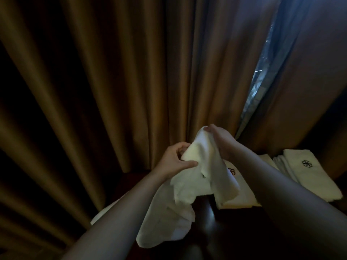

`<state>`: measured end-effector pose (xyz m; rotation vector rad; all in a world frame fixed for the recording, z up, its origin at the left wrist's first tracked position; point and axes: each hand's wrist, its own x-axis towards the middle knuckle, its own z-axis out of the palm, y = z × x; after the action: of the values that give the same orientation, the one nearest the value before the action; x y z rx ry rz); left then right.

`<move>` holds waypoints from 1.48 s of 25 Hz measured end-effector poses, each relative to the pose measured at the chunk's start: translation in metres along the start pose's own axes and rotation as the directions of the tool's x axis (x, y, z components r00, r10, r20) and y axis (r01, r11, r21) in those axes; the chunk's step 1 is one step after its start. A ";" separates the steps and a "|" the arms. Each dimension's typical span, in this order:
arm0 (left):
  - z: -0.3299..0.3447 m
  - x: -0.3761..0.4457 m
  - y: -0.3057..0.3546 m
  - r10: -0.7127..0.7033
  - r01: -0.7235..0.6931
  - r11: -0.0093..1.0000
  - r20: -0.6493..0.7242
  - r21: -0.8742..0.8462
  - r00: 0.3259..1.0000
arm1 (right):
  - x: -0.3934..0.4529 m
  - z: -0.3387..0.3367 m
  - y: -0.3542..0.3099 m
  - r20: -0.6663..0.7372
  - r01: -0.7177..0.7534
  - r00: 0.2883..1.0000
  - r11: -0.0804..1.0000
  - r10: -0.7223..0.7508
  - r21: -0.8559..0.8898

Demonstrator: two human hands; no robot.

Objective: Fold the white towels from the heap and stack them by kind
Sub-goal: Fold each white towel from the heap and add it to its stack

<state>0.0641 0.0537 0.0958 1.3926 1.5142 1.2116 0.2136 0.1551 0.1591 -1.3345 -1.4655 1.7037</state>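
I hold a crumpled white towel (189, 177) up in the air in front of me. My left hand (175, 159) pinches one upper edge of it between thumb and fingers. Higher and further right, my right hand (219, 139) grips the towel's top corner. The rest of the towel hangs down loose between my forearms. Two stacks of folded white towels lie on the dark table at the right: one with a dark emblem (311, 175) far right, another (242, 194) partly hidden behind the held towel.
Brown pleated curtains (112, 81) hang close behind the table, with a narrow gap of daylight (262, 76) at the right. A bit of white cloth (101, 214) shows below my left forearm. The dark glossy table top (225, 228) lies under the hanging towel.
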 end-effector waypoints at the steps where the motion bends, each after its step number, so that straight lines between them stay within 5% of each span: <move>1: 0.002 0.000 0.001 0.019 -0.018 0.999 -0.013 0.032 1.000 | 0.001 -0.001 0.001 -0.014 -0.013 1.000 1.000 0.014 0.007; 6: 0.005 -0.003 0.003 0.132 -0.129 0.991 -0.104 0.035 0.986 | -0.002 -0.009 0.000 -0.012 -0.047 0.999 0.999 0.047 0.000; 11: 0.004 -0.001 0.035 0.186 -0.187 0.973 0.018 0.138 0.982 | 0.000 -0.011 0.006 0.026 -0.025 0.999 0.996 0.027 -0.085; 14: 0.006 0.016 0.055 0.055 -0.060 0.991 0.045 0.120 0.997 | 0.002 0.000 0.012 -0.051 0.169 0.978 0.908 -0.203 -0.382; 17: 0.008 0.028 0.068 -0.130 0.121 0.987 0.079 0.107 0.988 | -0.007 -0.003 0.010 -0.140 0.363 0.906 0.904 -0.399 -0.227; 19: 0.007 0.032 0.075 -0.217 0.214 0.976 0.101 0.037 0.971 | -0.011 -0.014 0.008 0.039 0.311 0.950 0.949 -0.309 -0.056; 21: 0.004 0.039 0.078 -0.268 0.267 0.963 0.088 0.020 0.959 | -0.017 -0.023 0.005 0.275 0.223 0.942 0.971 -0.191 -0.089; 23: 0.006 0.046 0.082 -0.295 0.292 0.955 0.065 0.051 0.953 | -0.020 -0.029 0.001 0.332 0.215 0.930 0.964 -0.154 -0.154; 31: 0.033 0.054 0.102 -0.240 0.235 0.970 0.086 0.062 0.967 | -0.032 -0.063 -0.020 0.121 0.244 0.969 0.908 -0.215 -0.340; 34: 0.051 0.044 0.095 -0.062 0.057 0.992 0.043 0.108 0.997 | -0.038 -0.083 -0.025 0.041 0.235 0.972 0.949 -0.232 -0.210; 37: 0.068 0.035 0.062 -0.111 0.098 0.969 0.044 0.227 0.993 | -0.044 -0.112 -0.030 0.009 0.207 0.978 0.972 -0.207 -0.109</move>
<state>0.1415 0.0969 0.1384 1.4588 1.7037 0.9515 0.3249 0.1731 0.2105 -1.1909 -1.6551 1.5072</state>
